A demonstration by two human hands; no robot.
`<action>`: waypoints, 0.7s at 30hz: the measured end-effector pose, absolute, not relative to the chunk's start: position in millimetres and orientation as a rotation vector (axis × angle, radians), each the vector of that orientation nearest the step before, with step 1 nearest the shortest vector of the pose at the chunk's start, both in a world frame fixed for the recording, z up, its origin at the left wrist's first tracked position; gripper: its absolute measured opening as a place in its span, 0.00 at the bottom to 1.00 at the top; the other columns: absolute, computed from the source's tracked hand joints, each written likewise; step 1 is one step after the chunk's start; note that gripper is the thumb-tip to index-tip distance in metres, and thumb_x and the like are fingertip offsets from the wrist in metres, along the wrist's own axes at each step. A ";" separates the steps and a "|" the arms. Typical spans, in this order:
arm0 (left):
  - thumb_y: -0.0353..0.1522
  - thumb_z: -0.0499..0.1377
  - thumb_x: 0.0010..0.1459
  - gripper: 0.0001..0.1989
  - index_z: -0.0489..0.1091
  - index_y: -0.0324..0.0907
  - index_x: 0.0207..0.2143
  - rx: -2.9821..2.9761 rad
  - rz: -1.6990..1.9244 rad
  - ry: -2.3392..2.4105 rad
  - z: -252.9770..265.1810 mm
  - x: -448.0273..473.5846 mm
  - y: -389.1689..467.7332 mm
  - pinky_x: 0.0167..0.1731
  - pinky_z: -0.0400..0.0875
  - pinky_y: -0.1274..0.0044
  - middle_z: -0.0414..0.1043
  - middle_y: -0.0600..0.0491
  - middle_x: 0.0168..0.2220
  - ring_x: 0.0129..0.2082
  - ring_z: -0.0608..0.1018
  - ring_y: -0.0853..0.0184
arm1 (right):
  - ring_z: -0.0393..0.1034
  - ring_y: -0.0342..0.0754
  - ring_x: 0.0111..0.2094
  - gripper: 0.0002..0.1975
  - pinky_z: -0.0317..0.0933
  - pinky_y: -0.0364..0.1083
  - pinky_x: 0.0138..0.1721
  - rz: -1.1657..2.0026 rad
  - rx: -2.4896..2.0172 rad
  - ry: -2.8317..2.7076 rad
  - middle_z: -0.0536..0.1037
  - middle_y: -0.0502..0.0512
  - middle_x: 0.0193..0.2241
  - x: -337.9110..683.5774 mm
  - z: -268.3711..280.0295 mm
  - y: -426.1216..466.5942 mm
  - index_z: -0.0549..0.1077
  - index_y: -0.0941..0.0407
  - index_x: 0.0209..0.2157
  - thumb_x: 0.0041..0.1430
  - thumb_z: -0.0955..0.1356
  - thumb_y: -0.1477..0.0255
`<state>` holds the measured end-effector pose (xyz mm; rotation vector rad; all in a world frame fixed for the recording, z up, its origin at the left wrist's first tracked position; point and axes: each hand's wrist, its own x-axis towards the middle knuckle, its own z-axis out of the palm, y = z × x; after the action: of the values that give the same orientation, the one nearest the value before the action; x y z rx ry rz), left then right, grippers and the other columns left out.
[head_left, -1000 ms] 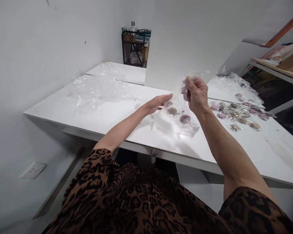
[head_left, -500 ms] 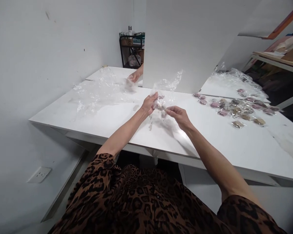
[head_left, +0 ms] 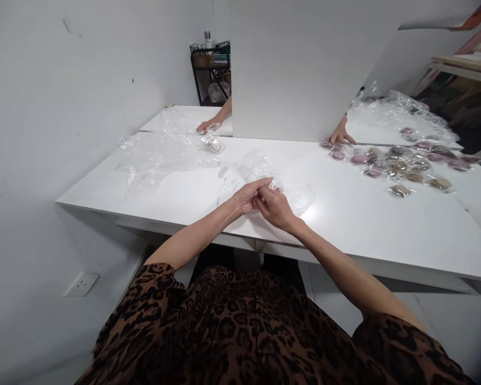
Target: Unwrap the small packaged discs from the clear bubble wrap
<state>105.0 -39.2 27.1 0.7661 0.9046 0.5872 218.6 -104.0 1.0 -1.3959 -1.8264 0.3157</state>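
My left hand [head_left: 249,197] and my right hand [head_left: 276,206] meet over the near middle of the white table [head_left: 192,200]. Between them is a crinkled clear plastic bag [head_left: 256,163]; its film spreads out beyond and to the right of my fingers. Something small and pinkish shows through the plastic by my right fingertips. Both hands are closed, gathering the film, and my right fingers hide most of what they pinch.
Several clear packets [head_left: 398,166] with pink or brown rounds lie at the right. Loose clear film [head_left: 160,155] covers the left. A white upright panel [head_left: 284,75] stands behind. Another person's hands [head_left: 208,126] reach past it, one touching packets at right.
My hands have come together and nearer to me, drawing the bag in. The other person's left-side hand set down a wrapped bundle; another hand has appeared at the packets on the right.
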 end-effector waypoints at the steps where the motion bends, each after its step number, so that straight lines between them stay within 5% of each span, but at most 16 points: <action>1: 0.32 0.68 0.58 0.08 0.73 0.37 0.32 0.766 0.605 0.934 28.3 103.8 -38.2 0.31 0.73 0.77 0.75 0.49 0.30 0.28 0.77 0.69 | 0.73 0.53 0.32 0.19 0.68 0.54 0.38 0.401 -1.367 -1.856 0.78 0.59 0.33 214.2 -3.1 -110.0 0.73 0.53 0.37 0.68 0.61 0.54; 6: 0.25 0.59 0.64 0.02 0.72 0.36 0.37 0.800 0.734 1.006 37.8 102.0 -23.5 0.30 0.74 0.77 0.76 0.51 0.27 0.24 0.78 0.70 | 0.75 0.49 0.29 0.25 0.72 0.50 0.32 0.921 -1.354 -1.395 0.78 0.59 0.36 230.6 -8.6 -121.7 0.71 0.56 0.54 0.67 0.63 0.52; 10: 0.27 0.53 0.68 0.05 0.69 0.39 0.40 0.891 0.824 0.991 53.2 116.4 -14.4 0.23 0.66 0.82 0.68 0.58 0.19 0.17 0.72 0.74 | 0.73 0.48 0.26 0.28 0.69 0.50 0.28 0.910 -1.546 -1.159 0.78 0.61 0.40 265.7 -3.2 -109.5 0.70 0.59 0.54 0.61 0.68 0.54; 15: 0.33 0.55 0.69 0.05 0.69 0.43 0.43 1.015 0.779 0.908 82.3 147.1 -8.2 0.16 0.47 0.86 0.59 0.63 0.17 0.12 0.58 0.79 | 0.72 0.54 0.47 0.28 0.68 0.58 0.52 0.637 -1.487 -1.225 0.76 0.64 0.54 280.3 1.3 -96.4 0.75 0.55 0.54 0.60 0.68 0.52; 18: 0.36 0.54 0.70 0.07 0.69 0.42 0.44 1.077 0.726 0.851 102.0 160.6 -9.6 0.15 0.43 0.86 0.57 0.63 0.17 0.12 0.55 0.80 | 0.70 0.55 0.52 0.33 0.66 0.59 0.55 0.759 -1.448 -1.185 0.71 0.65 0.60 277.1 0.4 -90.2 0.71 0.53 0.61 0.58 0.69 0.52; 21: 0.40 0.56 0.70 0.12 0.70 0.42 0.47 1.084 0.734 0.816 122.0 165.9 -10.7 0.15 0.43 0.87 0.56 0.63 0.17 0.11 0.55 0.80 | 0.69 0.53 0.51 0.28 0.65 0.56 0.56 0.879 -1.447 -1.116 0.72 0.63 0.58 275.5 -1.4 -85.5 0.73 0.54 0.56 0.56 0.72 0.57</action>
<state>165.9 -10.7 122.0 1.0837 0.8159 0.7339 275.5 -85.5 -1.4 -1.4472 -1.1161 0.8794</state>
